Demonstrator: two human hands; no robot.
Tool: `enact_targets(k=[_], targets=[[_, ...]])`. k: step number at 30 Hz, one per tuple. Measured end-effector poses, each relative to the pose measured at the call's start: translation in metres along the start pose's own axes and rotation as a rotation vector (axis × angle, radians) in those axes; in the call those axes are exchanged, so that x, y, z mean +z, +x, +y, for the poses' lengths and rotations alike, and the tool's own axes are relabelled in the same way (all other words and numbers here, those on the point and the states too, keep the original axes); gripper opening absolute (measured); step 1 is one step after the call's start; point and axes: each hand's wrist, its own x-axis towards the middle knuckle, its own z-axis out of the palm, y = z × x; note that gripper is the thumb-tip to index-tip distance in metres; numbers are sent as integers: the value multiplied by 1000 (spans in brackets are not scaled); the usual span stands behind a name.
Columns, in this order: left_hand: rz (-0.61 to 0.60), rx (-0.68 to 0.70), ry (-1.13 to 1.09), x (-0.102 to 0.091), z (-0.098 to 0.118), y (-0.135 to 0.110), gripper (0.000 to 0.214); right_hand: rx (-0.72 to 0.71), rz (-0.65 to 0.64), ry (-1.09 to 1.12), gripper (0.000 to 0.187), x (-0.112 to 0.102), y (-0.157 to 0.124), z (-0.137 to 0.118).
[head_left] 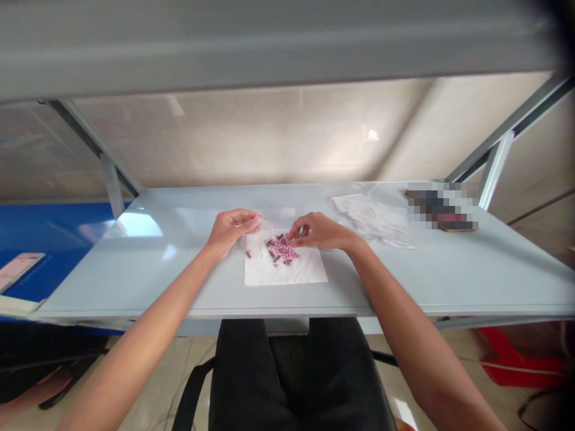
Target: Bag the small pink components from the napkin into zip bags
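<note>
A white sheet (285,275) lies on the table before me, bearing a heap of small pink bead-like pieces (284,247) mixed with several short dark cylindrical pieces (288,261). At the heap's left, my left hand (233,230) pinches the top edge of a small clear zip bag (255,244) with a thin red line along its mouth. One dark piece shows near the bag's lower left; whether it is inside, I cannot tell. My right hand (321,230) reaches into the heap from the right, thumb and fingertips closed together. What they hold is too small to make out.
Several flat clear bags (371,218) with red edges lie in a loose pile right of my right hand. Farther right is a blurred-out dark object (442,209). A grey shelf beam (287,48) spans overhead. On the left, a phone-like object (20,269) rests on a blue surface.
</note>
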Motion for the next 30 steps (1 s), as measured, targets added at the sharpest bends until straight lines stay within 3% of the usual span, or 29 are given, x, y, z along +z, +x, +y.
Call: enact_targets(k=[8, 19, 22, 26, 30], targets=[[-34, 10, 40, -1, 2, -1, 36, -48, -69, -40, 15, 1, 0, -1], [-55, -33, 44, -1, -1, 0, 45, -98, -55, 19, 18, -2, -4, -7], [-71, -31, 49, 0, -1, -1, 44, -113, 49, 61, 15, 0, -2, -10], [-123, -2, 94, 1, -1, -2, 42, -169, 368, 256, 16, 14, 5, -22], [-163, 44, 130, 2, -2, -2, 39, -240, 392, 322, 17, 32, 13, -37]])
